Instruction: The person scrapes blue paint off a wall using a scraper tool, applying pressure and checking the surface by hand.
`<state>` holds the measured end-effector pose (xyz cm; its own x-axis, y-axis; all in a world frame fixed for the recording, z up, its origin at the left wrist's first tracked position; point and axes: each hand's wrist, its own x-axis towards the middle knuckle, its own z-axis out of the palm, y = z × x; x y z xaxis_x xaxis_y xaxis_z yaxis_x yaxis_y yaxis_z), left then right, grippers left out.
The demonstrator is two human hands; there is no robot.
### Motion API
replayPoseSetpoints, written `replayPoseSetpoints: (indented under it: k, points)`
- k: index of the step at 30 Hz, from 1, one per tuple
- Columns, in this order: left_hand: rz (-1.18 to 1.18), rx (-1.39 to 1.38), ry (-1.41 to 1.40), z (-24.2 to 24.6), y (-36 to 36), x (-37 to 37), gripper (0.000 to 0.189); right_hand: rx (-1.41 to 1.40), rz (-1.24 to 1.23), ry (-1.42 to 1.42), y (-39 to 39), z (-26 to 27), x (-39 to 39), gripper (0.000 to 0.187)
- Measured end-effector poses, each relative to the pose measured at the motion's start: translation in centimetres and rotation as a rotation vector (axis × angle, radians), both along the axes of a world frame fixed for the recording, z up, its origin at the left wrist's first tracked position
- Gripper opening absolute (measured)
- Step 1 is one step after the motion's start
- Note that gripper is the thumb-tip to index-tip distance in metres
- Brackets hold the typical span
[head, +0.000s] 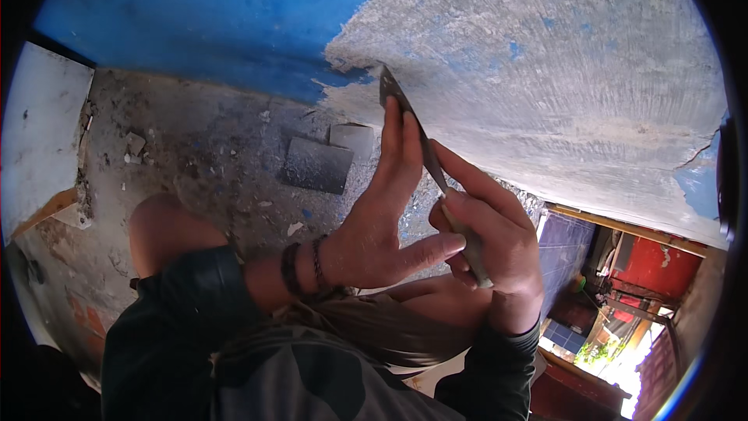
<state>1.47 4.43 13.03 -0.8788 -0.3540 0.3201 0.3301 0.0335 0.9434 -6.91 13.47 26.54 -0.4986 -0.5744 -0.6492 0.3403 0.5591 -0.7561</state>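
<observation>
My right hand [497, 228] is closed around the handle of a scraper [429, 155], a long narrow metal blade with a pale handle. The fingertips of my left hand [374, 228] press flat on the blade near its far end; its thumb reaches towards the handle. The blade's tip touches the wall at the ragged edge between blue paint [234, 17] and bare grey plaster [526, 93]. Small blue flecks remain on the bare part. A dark bracelet and a thin one circle my left wrist.
Two grey flat pieces, one dark [318, 165] and one paler [352, 139], lie on the dusty floor [193, 169] among paint chips. A white panel [41, 128] stands at the left. A doorway with blue tiles [564, 251] opens at the right. My bare knees are below the wall.
</observation>
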Motion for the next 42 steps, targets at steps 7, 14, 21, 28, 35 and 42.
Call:
replayPoseSetpoints:
  k: [7, 14, 21, 28, 35, 42]
  points:
    - [0.018, -0.048, 0.012, -0.1, 0.0, -0.1, 0.111, -0.043, -0.026, -0.044, 0.0, -0.6, -0.1, 0.046]
    - [0.047, -0.134, 0.016, 0.0, -0.3, 0.1, 0.109, -0.039, -0.038, -0.074, 0.3, -0.8, -0.3, 0.045]
    - [0.018, -0.082, 0.013, -0.3, -0.2, 0.0, 0.112, -0.041, -0.037, -0.073, 0.1, -0.9, -0.3, 0.045]
    - [0.008, -0.054, 0.03, -0.2, 0.0, -0.1, 0.11, -0.062, -0.071, -0.077, 0.3, -0.7, -0.2, 0.045]
    - [0.047, -0.165, -0.007, -0.2, -0.4, 0.2, 0.108, -0.013, -0.031, -0.062, 0.0, -1.2, -0.5, 0.046]
    - [0.05, -0.142, 0.02, -0.3, -0.4, -0.1, 0.11, -0.018, 0.067, -0.007, -0.3, -0.8, -0.6, 0.048]
